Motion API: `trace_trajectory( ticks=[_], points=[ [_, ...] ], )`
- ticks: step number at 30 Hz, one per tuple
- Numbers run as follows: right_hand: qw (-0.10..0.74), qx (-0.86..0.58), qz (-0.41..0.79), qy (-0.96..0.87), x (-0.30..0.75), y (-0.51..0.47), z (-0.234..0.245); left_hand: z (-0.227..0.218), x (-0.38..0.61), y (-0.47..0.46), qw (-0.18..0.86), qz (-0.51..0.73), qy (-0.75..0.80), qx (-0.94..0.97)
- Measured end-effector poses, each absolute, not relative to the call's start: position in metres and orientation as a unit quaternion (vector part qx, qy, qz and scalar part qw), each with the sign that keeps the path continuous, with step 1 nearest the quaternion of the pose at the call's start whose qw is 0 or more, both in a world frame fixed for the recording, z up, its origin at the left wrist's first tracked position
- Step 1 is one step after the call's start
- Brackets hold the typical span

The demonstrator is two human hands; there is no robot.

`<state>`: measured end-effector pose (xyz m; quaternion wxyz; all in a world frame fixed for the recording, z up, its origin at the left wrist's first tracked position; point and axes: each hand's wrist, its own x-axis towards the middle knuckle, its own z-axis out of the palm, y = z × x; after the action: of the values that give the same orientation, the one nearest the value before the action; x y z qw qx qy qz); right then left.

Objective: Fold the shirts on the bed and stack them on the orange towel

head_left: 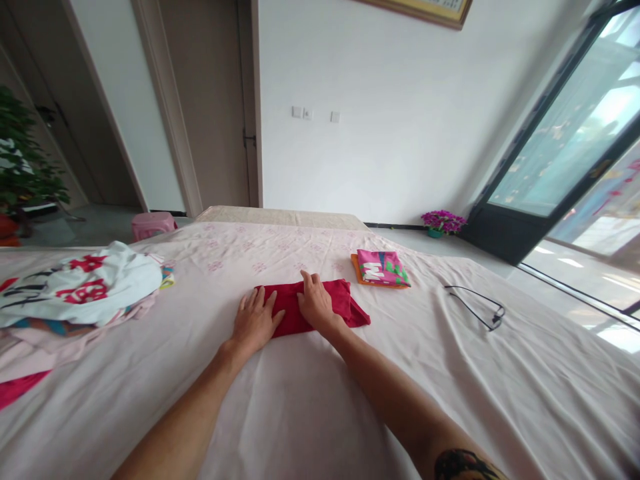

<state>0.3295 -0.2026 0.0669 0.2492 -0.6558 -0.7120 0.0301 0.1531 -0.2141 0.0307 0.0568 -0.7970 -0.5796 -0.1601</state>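
Note:
A red piece of clothing (291,313), folded into a flat strip, lies on the sheet-covered surface in front of me. My left hand (256,321) rests on its left end, palm down with the fingers spread. Across its middle lies my right hand (316,301), pressing down with fingers extended. The right end of the red cloth sticks out in an uneven, loose corner. Just beyond it on the right sit folded clothes (383,268), a pink printed one on top of an orange one.
At left is a loose heap of clothes (85,287), a white printed shirt uppermost. Black-framed glasses (477,307) lie at right on the pale sheet (300,413). Beyond the surface are a pink stool (153,225), purple flowers (443,221) and a glass door (565,147).

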Motion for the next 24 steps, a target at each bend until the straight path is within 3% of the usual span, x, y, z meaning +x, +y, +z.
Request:
trace_trajectory(
  ticks=[5,10,17,20,24],
  points=[
    [0.24,-0.584,-0.046,-0.774,0.318,-0.209,0.068,0.035,0.157,-0.215,0.045,-0.134,-0.605,-0.784],
    [0.149,-0.584,0.004,-0.798,0.325,-0.21,0.043,0.033,0.156,-0.215,0.044,-0.134,-0.614,-0.776],
    [0.143,-0.595,-0.001,-0.791,0.336,-0.207,0.037,0.032,0.148,-0.214,0.013,-0.193,-0.645,-0.739],
    [0.145,-0.593,0.007,-0.792,0.335,-0.207,0.036,0.035,0.14,-0.208,-0.037,-0.227,-0.666,-0.71],
    [0.152,-0.594,0.026,-0.79,0.336,-0.207,0.037,0.043,0.134,-0.2,-0.208,-0.308,-0.696,-0.614]
  ],
)
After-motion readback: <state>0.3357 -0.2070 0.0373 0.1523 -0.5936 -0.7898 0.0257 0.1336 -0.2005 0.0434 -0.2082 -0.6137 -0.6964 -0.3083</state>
